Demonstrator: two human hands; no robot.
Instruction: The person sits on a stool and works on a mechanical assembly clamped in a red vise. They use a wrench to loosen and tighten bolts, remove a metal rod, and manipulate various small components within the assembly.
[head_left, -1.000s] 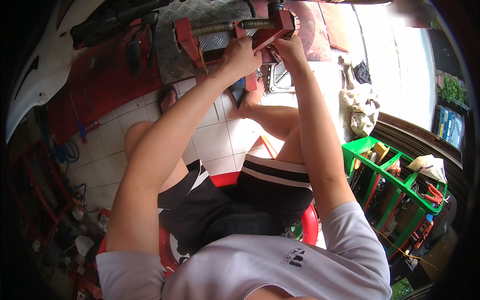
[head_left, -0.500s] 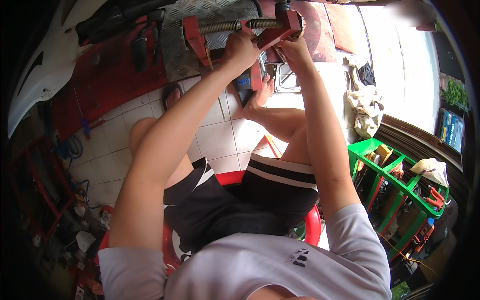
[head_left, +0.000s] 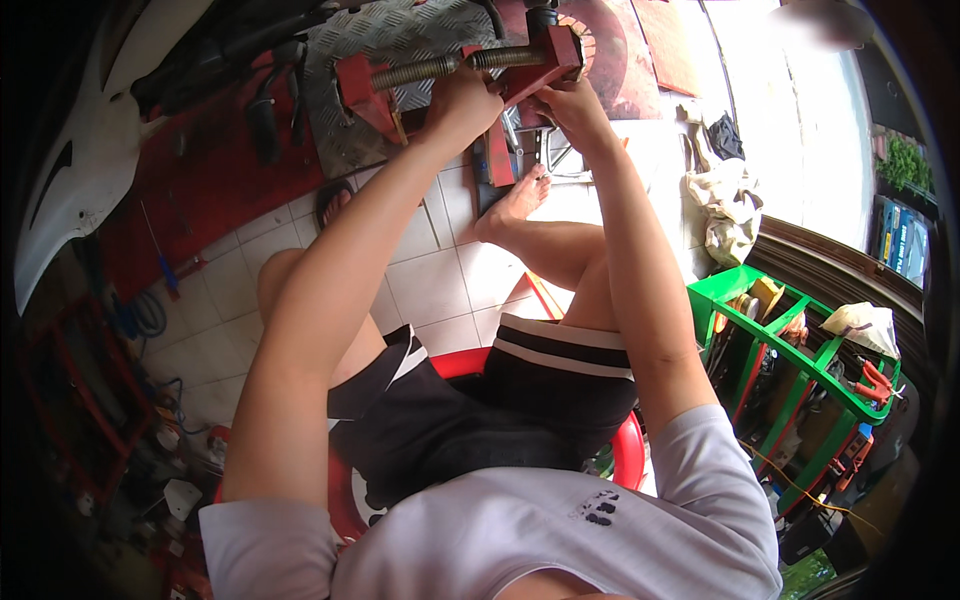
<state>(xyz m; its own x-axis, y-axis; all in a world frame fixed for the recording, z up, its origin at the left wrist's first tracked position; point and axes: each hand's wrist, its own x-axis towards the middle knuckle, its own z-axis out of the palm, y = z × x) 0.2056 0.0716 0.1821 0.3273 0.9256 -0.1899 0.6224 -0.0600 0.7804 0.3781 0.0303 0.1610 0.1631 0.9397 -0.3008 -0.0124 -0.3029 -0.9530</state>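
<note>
The left hand (head_left: pixel 463 106) and right hand (head_left: pixel 577 110) are resting curled against the red screw frame (head_left: pixel 546 70) — whether they are gripping it, I cannot tell.

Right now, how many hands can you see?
2. The left hand is at the middle of the red tool, and the right hand is by its right end. I see no others, but some could be hidden in the dark edges.
</note>
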